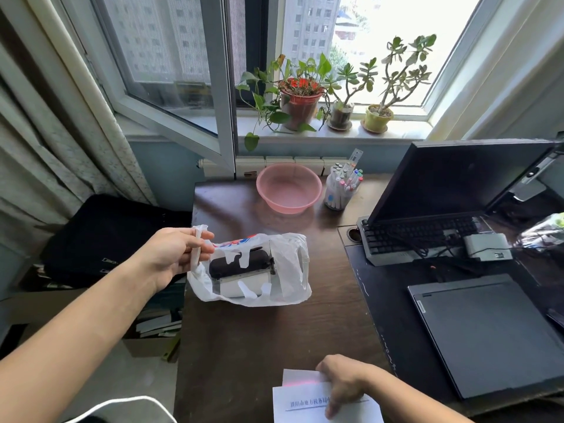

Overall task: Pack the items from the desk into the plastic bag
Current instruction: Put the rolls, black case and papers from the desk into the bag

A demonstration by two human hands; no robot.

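A white plastic bag (pixel 283 279) lies open on the dark wooden desk (pixel 244 346). Inside it I see a black pouch (pixel 235 264) and a white object (pixel 232 288) below it. My left hand (pixel 174 254) pinches the bag's left handle and holds it up. Near the desk's front edge lie white envelopes (pixel 305 404) with printed text. My right hand (pixel 341 383) rests on them, fingers curled over their top edge.
A pink basin (pixel 288 187) and a cup of markers (pixel 340 190) stand at the back of the desk. To the right are a monitor (pixel 457 178), keyboard (pixel 418 236) and closed laptop (pixel 488 334). Potted plants (pixel 302 99) line the windowsill. A black bag (pixel 100 236) sits left of the desk.
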